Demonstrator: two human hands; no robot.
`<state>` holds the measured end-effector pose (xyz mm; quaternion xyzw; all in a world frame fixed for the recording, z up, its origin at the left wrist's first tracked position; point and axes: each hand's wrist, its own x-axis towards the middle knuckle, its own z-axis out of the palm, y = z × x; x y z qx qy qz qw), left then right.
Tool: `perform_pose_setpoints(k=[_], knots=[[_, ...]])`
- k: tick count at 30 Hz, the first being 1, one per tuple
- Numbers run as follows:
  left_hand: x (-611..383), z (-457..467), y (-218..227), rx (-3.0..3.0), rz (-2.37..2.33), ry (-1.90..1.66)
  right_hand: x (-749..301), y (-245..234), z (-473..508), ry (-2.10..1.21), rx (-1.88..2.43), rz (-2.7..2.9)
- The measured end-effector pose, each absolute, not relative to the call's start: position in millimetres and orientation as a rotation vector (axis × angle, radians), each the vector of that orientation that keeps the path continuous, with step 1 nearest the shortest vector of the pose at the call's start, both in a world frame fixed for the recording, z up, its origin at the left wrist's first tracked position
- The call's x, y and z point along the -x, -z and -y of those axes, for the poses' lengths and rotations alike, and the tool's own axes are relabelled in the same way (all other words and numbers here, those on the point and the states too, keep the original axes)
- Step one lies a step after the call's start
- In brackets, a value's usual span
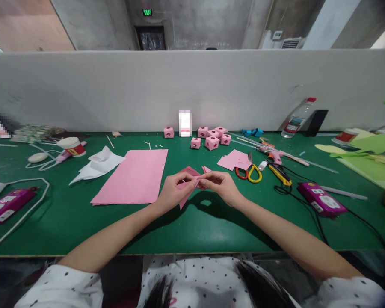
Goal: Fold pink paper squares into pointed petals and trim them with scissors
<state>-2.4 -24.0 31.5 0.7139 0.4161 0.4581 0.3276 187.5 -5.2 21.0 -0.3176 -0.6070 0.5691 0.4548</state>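
Note:
Above the green table [192, 226], my left hand [172, 190] and my right hand [218, 185] meet on a folded pink paper piece [189, 179]. Both hands pinch it, fingers closed on its edges, and a pointed corner hangs down between them. A large flat pink sheet [134, 176] lies just left of my hands. Small pink paper squares [234, 160] lie to the right, beside red-and-yellow scissors [249, 173]. Several finished pink paper cubes [211, 137] stand at the back near the partition.
A yellow utility knife [279, 173], a glue gun [274, 155] and a magenta device with a black cord [321, 199] lie at right. White crumpled paper [96, 167], a paper cup [73, 146] and another magenta device [6, 205] are left. Bottle [297, 118] and green sheets [368, 158] sit far right.

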Motion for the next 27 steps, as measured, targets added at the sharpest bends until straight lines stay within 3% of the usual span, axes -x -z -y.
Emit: perform_pose_setpoints(k=[16, 27], knots=[[2.9, 23.2, -30.3, -1.861, -1.094, -1.192, -188.0, -18.5, 4.1, -1.400, 0.752, 1.504], [0.5, 20.6, -36.2, -1.545, -0.958, -1.108, -192.6, -20.8, 4.4, -1.357, 0.700, 1.543]])
